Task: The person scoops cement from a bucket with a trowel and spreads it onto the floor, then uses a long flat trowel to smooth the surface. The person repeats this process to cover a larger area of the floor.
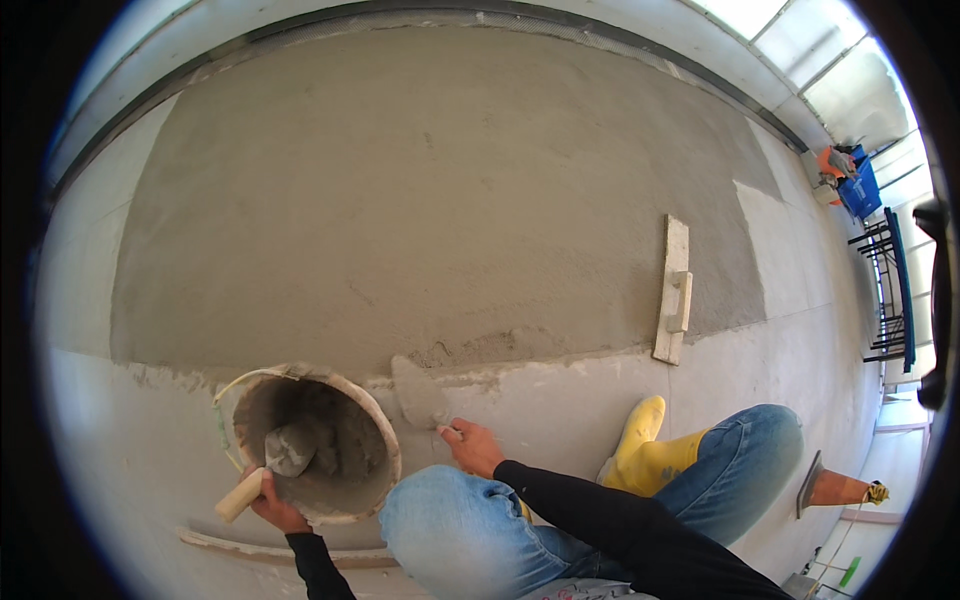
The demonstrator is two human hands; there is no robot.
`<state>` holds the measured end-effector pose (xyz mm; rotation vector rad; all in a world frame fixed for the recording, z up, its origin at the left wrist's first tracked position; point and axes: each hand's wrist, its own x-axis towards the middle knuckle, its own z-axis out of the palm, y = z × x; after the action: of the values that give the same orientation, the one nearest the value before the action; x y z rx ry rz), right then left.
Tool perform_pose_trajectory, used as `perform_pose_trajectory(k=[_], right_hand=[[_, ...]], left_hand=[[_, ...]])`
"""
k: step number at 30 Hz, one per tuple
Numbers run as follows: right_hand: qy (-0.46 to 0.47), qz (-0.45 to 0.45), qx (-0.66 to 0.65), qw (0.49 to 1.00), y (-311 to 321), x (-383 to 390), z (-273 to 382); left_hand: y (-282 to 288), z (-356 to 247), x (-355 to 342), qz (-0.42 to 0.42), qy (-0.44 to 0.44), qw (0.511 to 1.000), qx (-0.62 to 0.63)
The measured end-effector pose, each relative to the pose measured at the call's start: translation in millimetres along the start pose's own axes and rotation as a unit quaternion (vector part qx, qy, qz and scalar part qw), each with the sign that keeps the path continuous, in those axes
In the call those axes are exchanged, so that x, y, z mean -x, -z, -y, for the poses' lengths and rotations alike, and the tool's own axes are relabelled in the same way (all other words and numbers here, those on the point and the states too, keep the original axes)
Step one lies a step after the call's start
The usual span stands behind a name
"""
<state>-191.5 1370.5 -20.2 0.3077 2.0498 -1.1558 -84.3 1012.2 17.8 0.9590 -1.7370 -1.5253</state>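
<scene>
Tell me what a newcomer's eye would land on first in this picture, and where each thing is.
The wide grey patch of fresh mortar fills the upper middle, with a float lying at its right edge. At lower left stands a bucket; the left hand holds a tool's handle at its rim, while the right hand works a trowel beside it. A yellow boot stands out at lower right.

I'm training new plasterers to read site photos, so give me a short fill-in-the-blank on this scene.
1. The left hand grips the rim of a ____ holding mortar.
2. The right hand presses a trowel at the lower edge of the ____ screed.
3. A wooden float lies on the screed to the person's ____.
4. The boot is ____.

Missing words: bucket; wet; right; yellow
</scene>
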Motion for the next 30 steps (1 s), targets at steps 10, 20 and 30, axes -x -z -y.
perform_pose_trajectory(k=[10, 20, 30], right_hand=[[-0.112, -0.218, 0.170, 0.955, 109.3, 13.2, -28.0], [-0.140, -0.304, -0.298, 0.894, 138.1, -2.4, -80.9], [0.019, -0.028, -0.096, 0.995, -16.3, -24.2, 30.0]], left_hand=[[-4.5, -10.4, 1.5, 0.016, 0.013, 1.000, 0.007], [-7.4, -13.4, 1.5, 0.021, 0.015, 0.998, 0.055], [-0.1, -3.6, -2.9, -0.003, 0.010, 0.999, 0.037]])
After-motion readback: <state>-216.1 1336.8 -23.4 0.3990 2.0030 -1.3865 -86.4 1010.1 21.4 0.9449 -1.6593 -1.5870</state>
